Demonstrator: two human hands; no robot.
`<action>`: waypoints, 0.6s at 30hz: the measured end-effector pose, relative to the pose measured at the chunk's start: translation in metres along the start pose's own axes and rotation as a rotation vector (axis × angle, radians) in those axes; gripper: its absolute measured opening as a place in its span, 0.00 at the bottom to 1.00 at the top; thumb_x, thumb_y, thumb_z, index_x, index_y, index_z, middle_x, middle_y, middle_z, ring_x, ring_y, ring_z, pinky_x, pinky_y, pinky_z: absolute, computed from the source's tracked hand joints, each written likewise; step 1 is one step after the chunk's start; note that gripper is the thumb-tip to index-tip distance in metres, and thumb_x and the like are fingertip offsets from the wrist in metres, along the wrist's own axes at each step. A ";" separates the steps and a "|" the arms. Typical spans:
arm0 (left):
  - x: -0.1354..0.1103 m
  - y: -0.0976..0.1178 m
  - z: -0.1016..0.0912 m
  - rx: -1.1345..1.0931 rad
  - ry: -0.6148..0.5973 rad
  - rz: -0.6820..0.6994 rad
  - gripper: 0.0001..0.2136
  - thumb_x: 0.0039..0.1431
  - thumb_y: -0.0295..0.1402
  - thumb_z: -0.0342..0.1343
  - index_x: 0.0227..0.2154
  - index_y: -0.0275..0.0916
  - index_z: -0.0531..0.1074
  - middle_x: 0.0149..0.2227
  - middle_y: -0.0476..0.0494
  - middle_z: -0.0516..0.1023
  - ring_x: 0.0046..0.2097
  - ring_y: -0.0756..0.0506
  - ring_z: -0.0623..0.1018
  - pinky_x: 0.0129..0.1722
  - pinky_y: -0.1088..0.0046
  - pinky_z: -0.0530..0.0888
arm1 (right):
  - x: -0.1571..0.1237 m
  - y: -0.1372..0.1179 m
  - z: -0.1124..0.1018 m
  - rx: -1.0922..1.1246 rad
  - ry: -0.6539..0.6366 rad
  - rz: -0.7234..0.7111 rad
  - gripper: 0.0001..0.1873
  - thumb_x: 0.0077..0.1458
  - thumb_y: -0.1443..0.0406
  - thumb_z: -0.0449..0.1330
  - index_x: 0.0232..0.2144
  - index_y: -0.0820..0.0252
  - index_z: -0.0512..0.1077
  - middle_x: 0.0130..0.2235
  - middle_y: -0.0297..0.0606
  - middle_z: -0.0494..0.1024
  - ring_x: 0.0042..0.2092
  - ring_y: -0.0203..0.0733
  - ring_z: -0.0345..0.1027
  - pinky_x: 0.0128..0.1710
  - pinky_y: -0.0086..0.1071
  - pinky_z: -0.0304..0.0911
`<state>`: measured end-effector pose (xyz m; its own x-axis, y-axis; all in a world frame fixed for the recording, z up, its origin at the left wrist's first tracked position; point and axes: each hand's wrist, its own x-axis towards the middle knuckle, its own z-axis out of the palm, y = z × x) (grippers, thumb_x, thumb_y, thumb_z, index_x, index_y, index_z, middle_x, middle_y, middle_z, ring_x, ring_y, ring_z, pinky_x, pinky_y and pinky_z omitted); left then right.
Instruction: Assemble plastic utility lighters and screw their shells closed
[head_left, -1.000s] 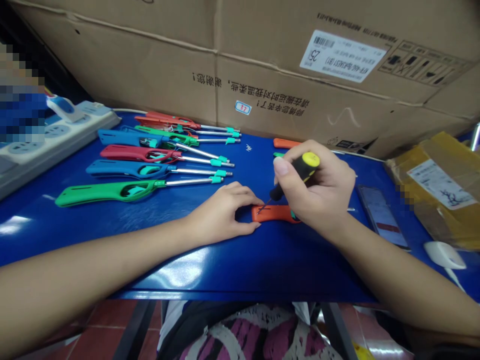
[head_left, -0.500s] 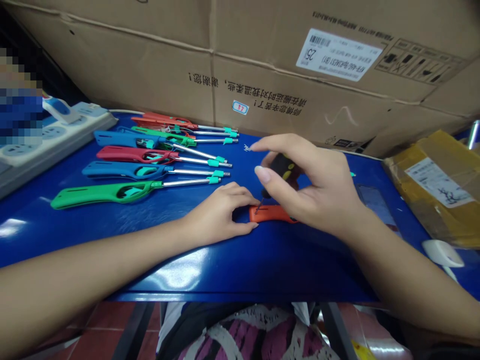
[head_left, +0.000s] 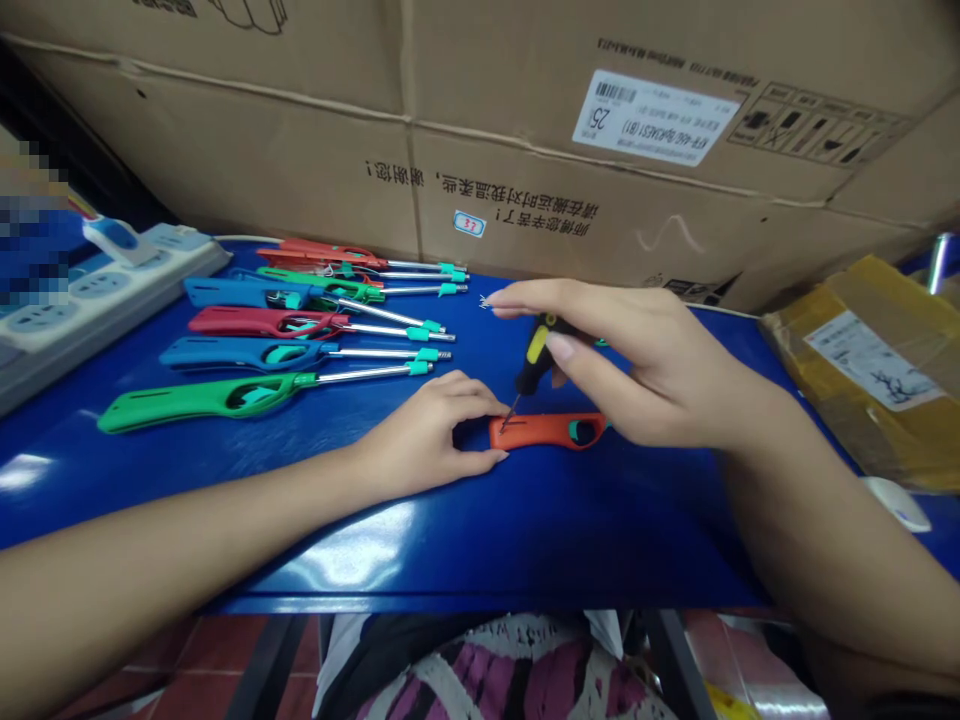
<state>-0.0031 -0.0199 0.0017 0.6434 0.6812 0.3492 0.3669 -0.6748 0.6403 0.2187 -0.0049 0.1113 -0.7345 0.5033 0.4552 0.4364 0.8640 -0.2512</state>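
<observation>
An orange long-nosed lighter (head_left: 544,431) lies on the blue table, its front part hidden under my right hand. My left hand (head_left: 431,435) grips the lighter's left end between thumb and fingers. In my right hand (head_left: 652,370) is a black and yellow screwdriver (head_left: 534,362), tilted, with the thumb against its handle and the index finger stretched out past it. The screwdriver's thin tip meets the lighter's handle near its left end. Left of my hands, a green lighter (head_left: 202,398), a blue lighter (head_left: 244,353) and several others lie in a row with metal nozzles pointing right.
A large cardboard box (head_left: 300,130) stands along the back of the blue table (head_left: 525,540). On the left is a white power strip (head_left: 127,285). A taped carton (head_left: 847,400) and a white plastic object (head_left: 896,503) lie at the right. Small metal bits (head_left: 484,302) sit near my right index finger.
My right hand has shifted slightly right and its thumb has moved on the screwdriver, which shows more of its yellow side. More of the orange lighter is visible. The camera view has shifted slightly.
</observation>
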 end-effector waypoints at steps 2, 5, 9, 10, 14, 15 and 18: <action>0.000 -0.001 0.000 0.011 0.009 0.018 0.13 0.57 0.31 0.66 0.46 0.39 0.78 0.43 0.44 0.80 0.46 0.43 0.77 0.49 0.64 0.74 | -0.001 -0.003 -0.003 0.022 -0.030 -0.054 0.17 0.68 0.62 0.53 0.56 0.50 0.73 0.50 0.35 0.82 0.39 0.38 0.77 0.38 0.32 0.69; 0.000 -0.002 0.001 0.024 0.023 0.020 0.13 0.57 0.30 0.66 0.45 0.39 0.78 0.42 0.45 0.80 0.45 0.43 0.77 0.48 0.65 0.74 | -0.003 -0.005 0.000 -0.103 0.040 -0.055 0.12 0.65 0.55 0.59 0.46 0.49 0.77 0.39 0.32 0.84 0.33 0.36 0.75 0.32 0.30 0.65; 0.000 -0.002 0.001 0.023 -0.005 -0.002 0.15 0.58 0.32 0.65 0.48 0.40 0.78 0.45 0.44 0.80 0.47 0.41 0.77 0.50 0.62 0.74 | -0.003 -0.006 0.004 -0.149 0.045 -0.038 0.12 0.66 0.55 0.57 0.43 0.52 0.77 0.36 0.33 0.83 0.38 0.39 0.77 0.33 0.30 0.65; 0.000 -0.002 0.001 0.024 -0.016 0.003 0.15 0.58 0.33 0.64 0.48 0.40 0.78 0.46 0.43 0.80 0.49 0.40 0.77 0.52 0.61 0.74 | -0.003 -0.007 0.003 -0.104 0.016 -0.050 0.13 0.68 0.58 0.54 0.48 0.53 0.75 0.41 0.35 0.83 0.42 0.40 0.78 0.36 0.31 0.66; -0.001 -0.002 0.001 0.038 -0.005 0.027 0.14 0.58 0.32 0.65 0.47 0.40 0.78 0.46 0.42 0.80 0.49 0.40 0.77 0.52 0.61 0.73 | -0.002 -0.008 -0.002 0.019 -0.046 -0.099 0.14 0.69 0.63 0.52 0.52 0.54 0.72 0.48 0.36 0.82 0.42 0.37 0.78 0.39 0.29 0.68; -0.001 -0.002 0.001 0.040 0.003 0.029 0.14 0.58 0.32 0.65 0.48 0.40 0.78 0.45 0.43 0.80 0.48 0.41 0.77 0.51 0.62 0.74 | -0.002 -0.008 -0.002 -0.012 -0.026 -0.098 0.11 0.68 0.61 0.54 0.48 0.54 0.74 0.44 0.35 0.83 0.39 0.37 0.77 0.36 0.29 0.67; -0.001 -0.002 0.001 0.043 0.022 0.026 0.13 0.58 0.31 0.65 0.46 0.40 0.77 0.42 0.46 0.80 0.44 0.43 0.77 0.48 0.65 0.74 | -0.003 -0.007 -0.003 -0.180 0.006 -0.065 0.14 0.67 0.54 0.57 0.40 0.56 0.75 0.34 0.34 0.82 0.33 0.38 0.76 0.31 0.29 0.63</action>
<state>-0.0035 -0.0192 -0.0010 0.6385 0.6693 0.3800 0.3793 -0.7032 0.6013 0.2194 -0.0129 0.1143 -0.7614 0.4462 0.4703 0.4744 0.8779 -0.0649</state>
